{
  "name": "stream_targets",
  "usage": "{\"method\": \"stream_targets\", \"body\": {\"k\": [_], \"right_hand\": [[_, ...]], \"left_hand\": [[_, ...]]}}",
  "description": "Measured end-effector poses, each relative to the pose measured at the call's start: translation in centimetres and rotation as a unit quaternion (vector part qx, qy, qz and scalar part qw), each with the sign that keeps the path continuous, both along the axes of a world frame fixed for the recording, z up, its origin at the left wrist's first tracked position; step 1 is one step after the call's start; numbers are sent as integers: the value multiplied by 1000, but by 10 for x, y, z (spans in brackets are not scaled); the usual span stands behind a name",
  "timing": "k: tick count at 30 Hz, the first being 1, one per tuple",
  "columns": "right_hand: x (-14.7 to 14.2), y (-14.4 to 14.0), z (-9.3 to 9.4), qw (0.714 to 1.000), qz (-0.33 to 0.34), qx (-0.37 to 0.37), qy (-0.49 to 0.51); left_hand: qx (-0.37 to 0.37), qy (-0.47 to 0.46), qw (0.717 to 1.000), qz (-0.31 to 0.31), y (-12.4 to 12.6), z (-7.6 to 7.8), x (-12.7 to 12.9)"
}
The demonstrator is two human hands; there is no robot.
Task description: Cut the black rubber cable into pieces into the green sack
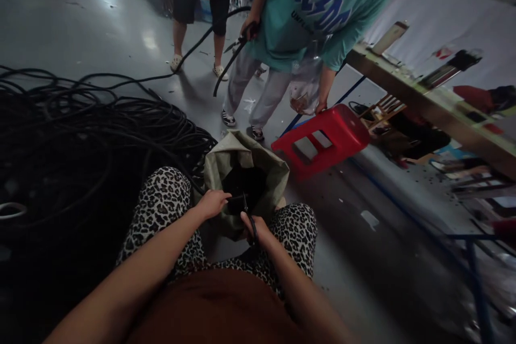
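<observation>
Between my knees stands an open grey-green woven sack, its inside dark. My left hand is closed on a black cable, whose end sticks out over the sack's mouth. Black scissors are in my right hand, blades pointing up beside the cable end. Whether the blades touch the cable I cannot tell. To my left lies a large tangled heap of black cable.
Ahead, a person in a teal shirt holds scissors and cable in one hand and a red plastic stool in the other. Another person's legs are behind. A long workbench runs along the right.
</observation>
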State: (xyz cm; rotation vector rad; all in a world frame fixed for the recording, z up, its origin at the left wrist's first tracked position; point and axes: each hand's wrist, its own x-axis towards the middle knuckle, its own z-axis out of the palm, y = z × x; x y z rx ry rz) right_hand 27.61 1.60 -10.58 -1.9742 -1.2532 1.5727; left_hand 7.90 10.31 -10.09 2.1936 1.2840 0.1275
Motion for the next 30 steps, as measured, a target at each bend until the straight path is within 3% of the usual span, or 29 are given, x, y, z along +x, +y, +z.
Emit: {"method": "stream_targets", "body": {"k": [9, 20, 26, 30], "right_hand": [[-13, 6, -17, 998, -22, -60, -15], [-18, 8, -24, 997, -31, -64, -29], [-14, 8, -32, 996, -34, -64, -60], [-6, 6, -34, 990, -7, -63, -126]], "left_hand": [[7, 38, 999, 4, -2, -5, 0], [27, 68, 997, -10, 2, -14, 1], [12, 61, 998, 26, 1, -13, 1], [44, 20, 993, 109, 3, -5, 0]]}}
